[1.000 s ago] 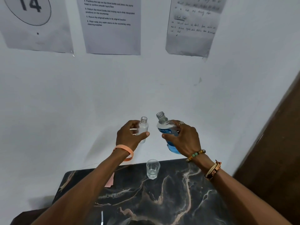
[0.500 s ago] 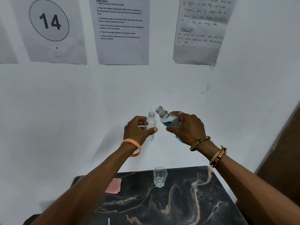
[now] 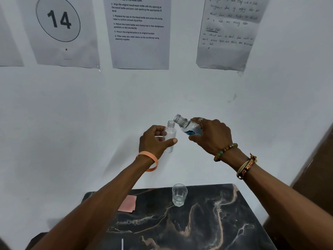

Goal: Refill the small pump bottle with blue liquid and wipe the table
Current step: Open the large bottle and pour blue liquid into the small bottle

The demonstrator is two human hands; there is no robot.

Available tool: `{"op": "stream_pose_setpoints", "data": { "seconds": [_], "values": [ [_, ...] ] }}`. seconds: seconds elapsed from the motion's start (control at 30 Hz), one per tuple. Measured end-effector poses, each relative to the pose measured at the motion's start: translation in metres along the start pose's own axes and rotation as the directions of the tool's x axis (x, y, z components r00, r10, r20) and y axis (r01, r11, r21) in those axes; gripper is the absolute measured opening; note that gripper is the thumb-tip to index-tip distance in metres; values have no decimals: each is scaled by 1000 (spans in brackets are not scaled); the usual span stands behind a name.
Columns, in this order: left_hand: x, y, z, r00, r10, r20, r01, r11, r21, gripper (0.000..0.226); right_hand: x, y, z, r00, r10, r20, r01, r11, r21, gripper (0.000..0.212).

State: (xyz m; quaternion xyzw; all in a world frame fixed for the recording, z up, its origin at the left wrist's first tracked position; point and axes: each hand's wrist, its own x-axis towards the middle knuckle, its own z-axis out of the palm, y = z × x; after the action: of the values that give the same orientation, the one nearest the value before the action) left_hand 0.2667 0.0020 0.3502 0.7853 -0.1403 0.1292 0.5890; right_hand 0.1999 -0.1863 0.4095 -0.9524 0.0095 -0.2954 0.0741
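Observation:
My left hand grips a small clear bottle upright in the air, its neck open and its pump off. My right hand grips a larger bottle of blue liquid, uncapped and tilted left. The larger bottle's open mouth sits just above and to the right of the small bottle's neck. No liquid is seen flowing. Both bottles are held well above the dark marble table, in front of the white wall.
A clear drinking glass stands near the table's far edge. A pink cloth lies at the far left of the table. Printed sheets hang on the wall. A brown door or panel stands at the right.
Both hands have risen further above the table. The blue-liquid bottle has tilted more to the left and its mouth has come closer to the small bottle's neck.

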Motion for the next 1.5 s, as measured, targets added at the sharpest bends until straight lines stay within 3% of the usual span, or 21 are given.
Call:
{"op": "stream_pose_setpoints", "data": {
  "seconds": [1.5],
  "values": [
    [-7,-12,-2,1000,-17,24,18,999,-27,53,3,-1,5,998,-65,19,67,986,-150,53]
  ]
}}
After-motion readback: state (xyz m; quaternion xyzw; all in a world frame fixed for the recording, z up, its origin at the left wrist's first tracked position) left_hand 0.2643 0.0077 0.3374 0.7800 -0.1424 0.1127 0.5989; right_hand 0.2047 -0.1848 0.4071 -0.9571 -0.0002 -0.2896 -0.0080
